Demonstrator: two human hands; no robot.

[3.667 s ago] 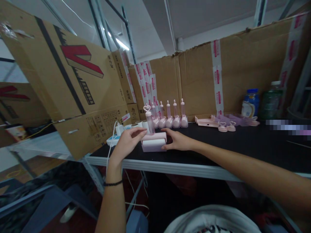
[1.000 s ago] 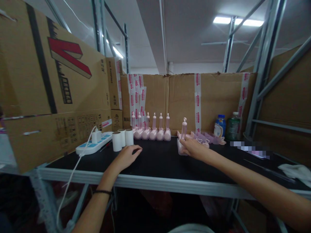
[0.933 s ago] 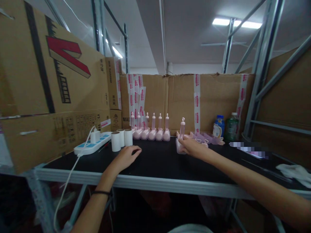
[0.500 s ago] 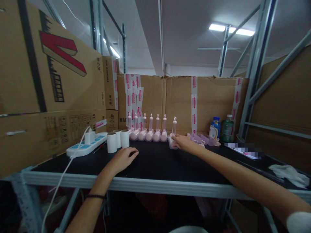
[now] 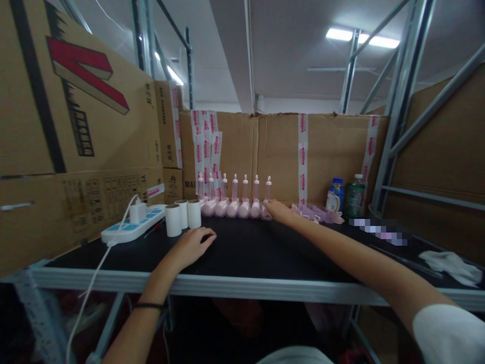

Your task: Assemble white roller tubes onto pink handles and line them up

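My right hand has its fingers on the rightmost pink item, which has a rounded base and an upright clear tube with a looped cap. That item stands at the right end of a row of several like pink items near the back of the black table. The hand partly covers its base. My left hand rests on the tabletop, loosely curled with the thumb apart from the fingers, and it holds nothing. Just behind it stand white paper rolls.
A white power strip with a plugged-in charger lies left. Purple-pink pieces lie right of my right hand. Beyond are a blue-capped bottle, a green bottle, a blurred-out flat item and a white cloth. Cardboard walls the back.
My right hand has moved the rightmost pink item back and slightly left, up against the end of the row. My left hand has stayed in place. The view has shifted slightly.
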